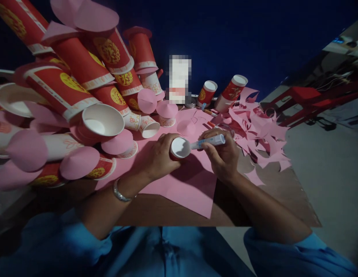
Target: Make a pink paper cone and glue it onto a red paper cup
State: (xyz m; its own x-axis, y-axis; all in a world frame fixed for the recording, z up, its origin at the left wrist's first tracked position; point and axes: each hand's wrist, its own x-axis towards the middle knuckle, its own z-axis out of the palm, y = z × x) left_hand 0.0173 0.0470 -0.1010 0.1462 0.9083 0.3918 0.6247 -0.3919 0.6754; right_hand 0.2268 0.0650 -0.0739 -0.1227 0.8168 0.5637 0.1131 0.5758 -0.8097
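1. The table (173, 213) is brown and takes up the middle of the view; a blue wall rises behind it.
2. A heap of red paper cups (81, 73) with gold marks fills the left side, lying tilted and stacked on one another. Many are capped with pink paper cones (27, 150), and some show white insides.
3. A pink paper sheet (181, 188) lies flat on the table under both hands, one corner pointing toward the person.
4. A pile of pink paper scraps (262, 134) lies to the right of the hands, reaching the table's right edge.
5. Two more upright red cups (232, 90) stand at the back of the table, just beside the scraps.
6. The left hand (156, 157) is clamped around a small cup (179, 148), holding it on its side above the pink sheet with the white mouth turned to the right. A silver bracelet (119, 192) sits on that wrist.
7. The right hand (222, 156) is closed around a glue stick (209, 141). The stick lies nearly level, and its tip touches the rim of the small cup.
8. A few pens (209, 112) lie near the back, between the cups and the scraps; their details are too small to tell.
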